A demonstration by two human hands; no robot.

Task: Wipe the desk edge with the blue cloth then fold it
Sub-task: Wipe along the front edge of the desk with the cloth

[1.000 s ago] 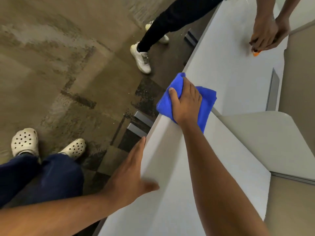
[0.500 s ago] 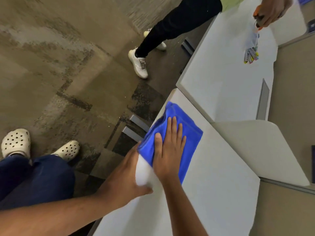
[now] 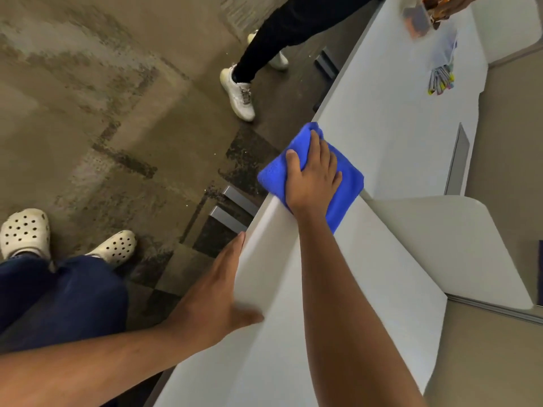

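Observation:
A blue cloth [image 3: 276, 174] lies bunched over the far end of the white desk's [image 3: 346, 304] left edge. My right hand [image 3: 313, 174] presses flat on top of it, thumb curled over the edge side, fingers pointing away from me. My left hand [image 3: 217, 301] rests against the same edge nearer to me, fingers straight along the desk's side and thumb on the top surface. It holds nothing. Part of the cloth is hidden beneath my right palm.
A second white desk [image 3: 390, 113] continues beyond, with a bundle of coloured pens [image 3: 440, 80] on it. Another person [image 3: 264, 51] in dark trousers and white shoes stands at its far end, hands holding a container [image 3: 423, 13]. A beige divider panel [image 3: 440, 239] stands at right.
My right hand has pushed the cloth away from me along the desk edge to its far end. My left hand stays against the edge nearer to me.

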